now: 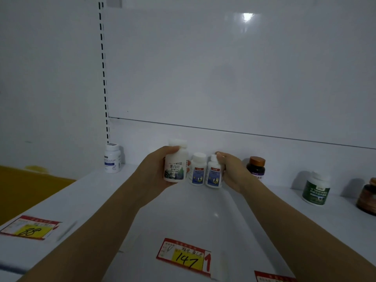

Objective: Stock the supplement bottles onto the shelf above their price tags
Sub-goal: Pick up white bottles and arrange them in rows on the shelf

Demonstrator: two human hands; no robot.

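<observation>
My left hand [154,167] grips a tall white bottle with a mountain label [176,162], held just above the white shelf [97,196] near its back wall. Right beside it stand two small white bottles with blue labels: the middle one [197,169] stands free, and my right hand [230,169] is closed around the right one [213,173]. Price tags lie along the shelf's front edge: one reading 147 [184,256] straight below my hands, one reading 88 [30,227] at the left.
A white bottle [112,158] stands at the back left by the slotted upright. To the right stand a dark bottle with a copper cap [256,167], a green-labelled white bottle [316,189] and a brown jar [368,197]. Another tag [272,277] peeks in at the bottom.
</observation>
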